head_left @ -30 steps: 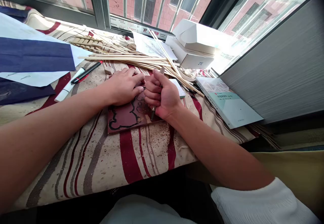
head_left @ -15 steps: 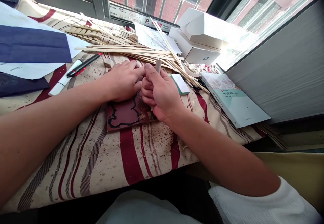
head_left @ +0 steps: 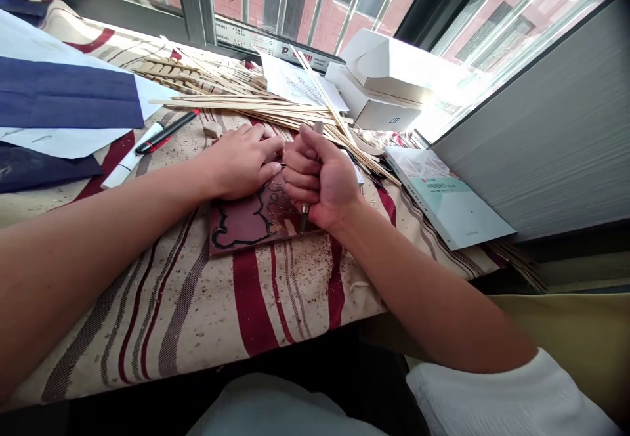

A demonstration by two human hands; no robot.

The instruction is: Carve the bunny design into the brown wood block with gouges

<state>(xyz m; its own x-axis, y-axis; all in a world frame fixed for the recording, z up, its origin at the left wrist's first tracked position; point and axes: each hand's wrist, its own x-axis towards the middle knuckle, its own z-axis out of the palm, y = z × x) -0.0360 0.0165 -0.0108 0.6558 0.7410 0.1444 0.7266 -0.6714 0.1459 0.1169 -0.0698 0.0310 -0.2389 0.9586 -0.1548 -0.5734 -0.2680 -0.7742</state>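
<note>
On a striped cloth (head_left: 197, 314) beside the window, a dark red board (head_left: 241, 220) lies flat, a black outline drawn on its face. The left hand (head_left: 242, 160) rests palm down over the far part of the board, fingers loosely bent and grasping nothing. The right hand (head_left: 322, 176) is closed in a fist around a tool (head_left: 305, 216), whose handle end rises above the thumb and whose tip emerges below, close to the board's near edge. Crumbs (head_left: 315, 268) litter the cloth in front.

The step appears to be carving. Good practice would call for short, shallow strokes at a steady angle, firm pressure from the left hand to stop the board sliding, and the left fingers kept out of the blade's line. Control matters most near the edge, where the tip could slip off; clearing crumbs would keep the outline legible.

Compared with half a second ago, the right hand sits slightly farther right, more of the tool's lower end shows, and the white block (head_left: 357, 163) behind that hand is largely hidden. The left hand's place on the board looks much the same.
</note>
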